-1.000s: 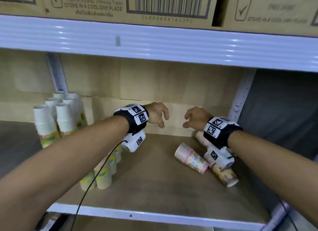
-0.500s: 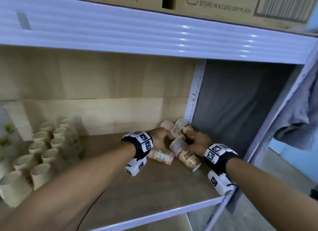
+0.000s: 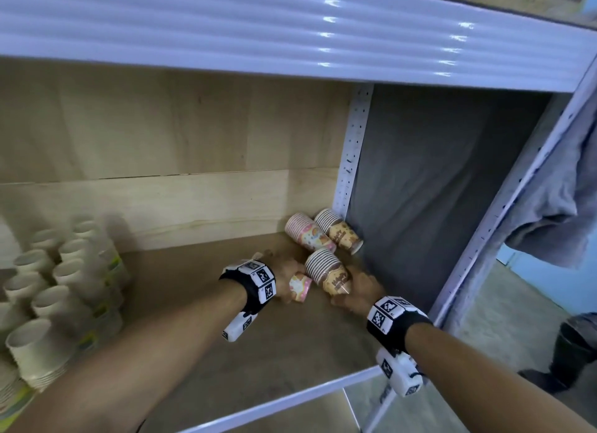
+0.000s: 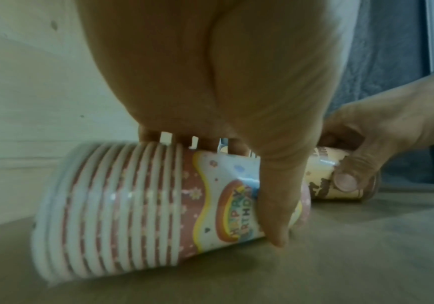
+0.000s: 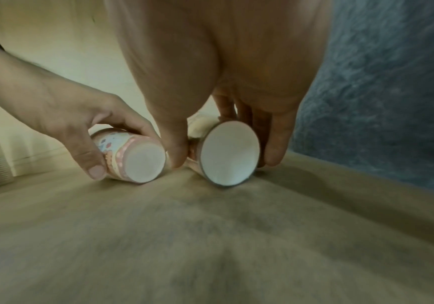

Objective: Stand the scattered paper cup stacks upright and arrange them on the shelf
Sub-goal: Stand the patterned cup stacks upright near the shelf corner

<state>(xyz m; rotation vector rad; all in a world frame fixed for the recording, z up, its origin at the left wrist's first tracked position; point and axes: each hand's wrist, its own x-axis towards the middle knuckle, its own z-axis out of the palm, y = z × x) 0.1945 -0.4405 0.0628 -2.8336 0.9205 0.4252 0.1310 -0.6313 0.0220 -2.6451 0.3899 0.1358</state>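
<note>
Pink birthday cup stack (image 4: 159, 207) is gripped by left hand (image 3: 284, 279), brown stack (image 3: 328, 276) by right hand (image 3: 358, 292), both lying on shelf (image 3: 206, 323) nr right wall. Grasp step; next, each to be tipped upright & set down.

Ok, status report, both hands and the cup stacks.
Left hand grips pink cup stack, lying on shelf. Right hand grips brown cup stack, also lying. Two more stacks down behind. Nothing blocking.
</note>
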